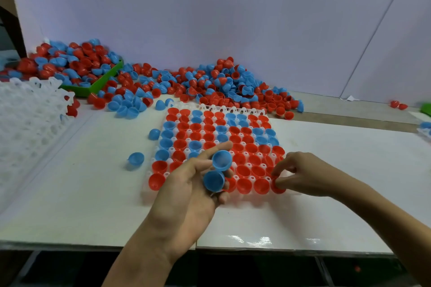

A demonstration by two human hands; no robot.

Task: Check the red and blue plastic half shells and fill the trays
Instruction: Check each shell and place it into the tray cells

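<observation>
Table [93,205]: white, glossy surface; carries all items noted below.
Loose pile [210,81]: red and blue half shells heaped along the far edge against the wall, spilling out of a green bin [98,84] at far left.
Spare trays [28,119]: white stack at left, tilted, unfilled.
Tray [233,107]: white grid at centre of the table, nearly every pocket filled (mostly red shells, blue ones grouped at left and upper right), open sides up.
Left hand [186,184]: above the tray's near-left corner; fingers curl round two blue half shells [217,170], hollows facing the camera.
Right hand [300,175]: at the tray's near-right corner; fingers pinch a red half shell [278,187] sitting at the corner pocket.
Stray blue shells [136,159]: two, just left of the tray.
</observation>
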